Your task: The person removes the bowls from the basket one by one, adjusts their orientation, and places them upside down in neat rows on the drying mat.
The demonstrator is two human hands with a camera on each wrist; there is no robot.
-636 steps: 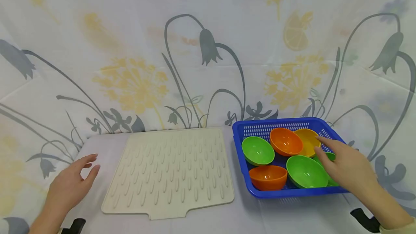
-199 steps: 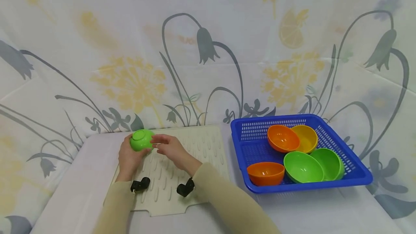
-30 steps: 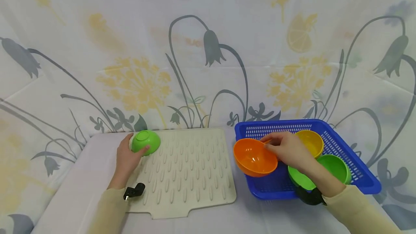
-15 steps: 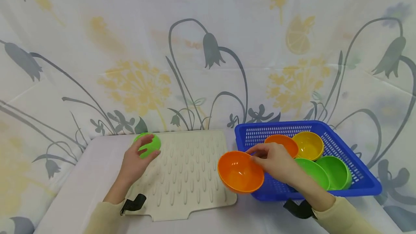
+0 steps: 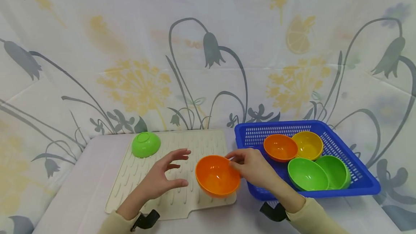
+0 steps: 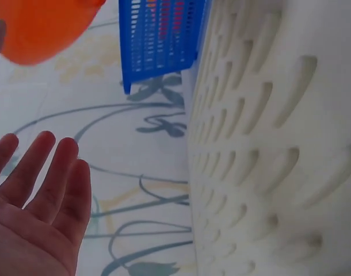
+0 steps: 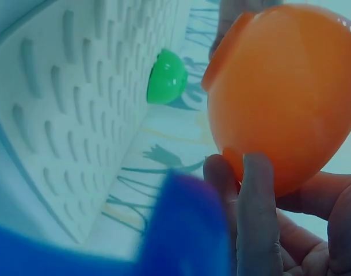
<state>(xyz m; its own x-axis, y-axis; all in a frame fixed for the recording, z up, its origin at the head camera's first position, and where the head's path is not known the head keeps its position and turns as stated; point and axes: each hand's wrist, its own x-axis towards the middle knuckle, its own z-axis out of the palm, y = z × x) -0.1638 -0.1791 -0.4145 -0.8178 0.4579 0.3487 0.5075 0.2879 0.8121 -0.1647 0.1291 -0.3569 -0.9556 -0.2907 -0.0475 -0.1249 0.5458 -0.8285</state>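
Observation:
An orange bowl [image 5: 217,177] hangs over the right part of the cream ribbed drying mat [image 5: 120,187], its inside facing up and toward the camera. My right hand [image 5: 251,167] pinches its right rim between thumb and fingers. Left of the bowl, my left hand [image 5: 162,178] is held with fingers spread and thumb apart, a gap between it and the bowl. In the left wrist view its fingers [image 6: 60,178] are extended below the orange bowl [image 6: 43,26]. A green bowl [image 5: 145,144] rests upside down at the mat's far left corner.
At the right stands a blue perforated basket [image 5: 357,187]. Inside it are another orange bowl [image 5: 280,148], a yellow bowl [image 5: 308,145] and two green bowls, the nearer green bowl [image 5: 307,174] partly overlapping the other. A flower-printed cloth [image 5: 208,100] hangs behind the table.
My right hand has carried the orange bowl left from the basket to over the mat. My left hand has let go of the green bowl and moved right and nearer.

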